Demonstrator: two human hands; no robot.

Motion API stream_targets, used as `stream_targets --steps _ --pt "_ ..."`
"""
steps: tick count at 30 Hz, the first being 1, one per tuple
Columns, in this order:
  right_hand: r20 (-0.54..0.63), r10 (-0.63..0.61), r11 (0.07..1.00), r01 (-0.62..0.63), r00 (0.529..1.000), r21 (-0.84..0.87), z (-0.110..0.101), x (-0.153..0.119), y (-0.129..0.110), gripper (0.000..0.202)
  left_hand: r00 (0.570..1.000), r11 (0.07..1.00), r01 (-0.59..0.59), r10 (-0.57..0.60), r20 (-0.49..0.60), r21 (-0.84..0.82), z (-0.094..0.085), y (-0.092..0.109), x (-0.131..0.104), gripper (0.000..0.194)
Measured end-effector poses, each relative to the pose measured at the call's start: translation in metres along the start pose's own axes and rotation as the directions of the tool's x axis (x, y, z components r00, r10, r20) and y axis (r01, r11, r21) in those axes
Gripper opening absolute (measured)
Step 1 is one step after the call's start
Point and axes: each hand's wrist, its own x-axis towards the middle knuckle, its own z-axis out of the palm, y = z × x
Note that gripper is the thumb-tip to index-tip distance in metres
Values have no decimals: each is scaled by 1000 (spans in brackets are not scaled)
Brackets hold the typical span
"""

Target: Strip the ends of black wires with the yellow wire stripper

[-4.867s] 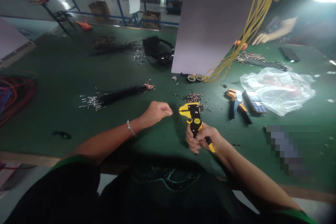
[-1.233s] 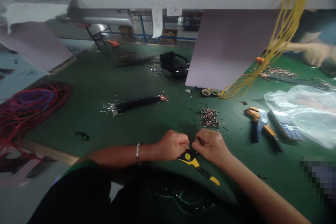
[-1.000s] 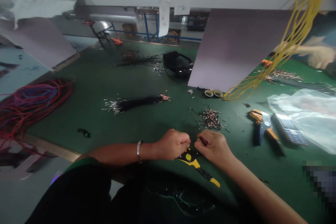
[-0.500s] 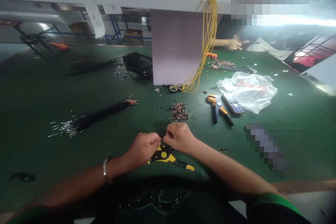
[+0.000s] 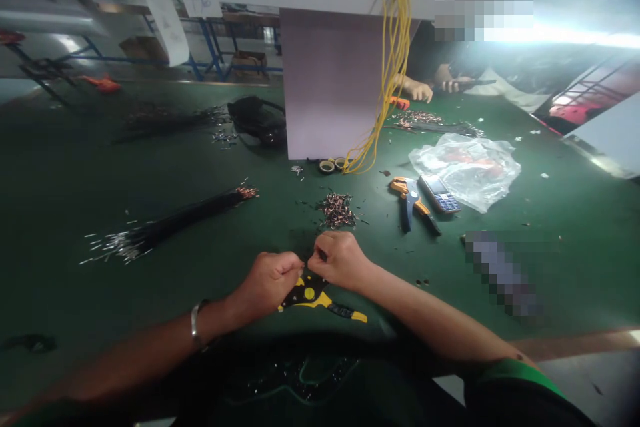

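Observation:
My left hand [image 5: 273, 280] and my right hand [image 5: 343, 259] are close together, knuckles up, with fingers and thumbs pinched almost tip to tip. Whatever they pinch is too small or hidden to make out. Just under them lies a black and yellow wire stripper [image 5: 310, 293], its head partly covered by my left hand. Beyond my fingers is a small heap of short copper-tipped wire pieces [image 5: 337, 210]. To the left lies a bundle of black wires [image 5: 185, 220], with bright stripped or tinned ends on one side and copper ends on the other.
Right of the heap lie an orange and blue hand tool [image 5: 413, 203], a keypad phone [image 5: 440, 193] and a clear plastic bag [image 5: 465, 170]. Yellow wires [image 5: 397, 33] hang from the shelf beside a pale panel [image 5: 333, 87]. A co-worker's hands [image 5: 420, 89] are at the back right.
My hands keep the same pinched pose with barely any shift. The whole view has moved slightly. At the back, one of the co-worker's hands has come lower, near an orange object.

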Motion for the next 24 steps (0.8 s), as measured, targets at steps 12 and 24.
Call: stream_targets --steps 12,24 --pt "7 32 999 -32 999 10 0 2 -1 14 999 999 -49 49 -20 15 2 -3 0 24" --pt "27 67 996 -69 997 50 -1 2 -2 15 999 999 -52 52 -14 10 2 -2 0 27"
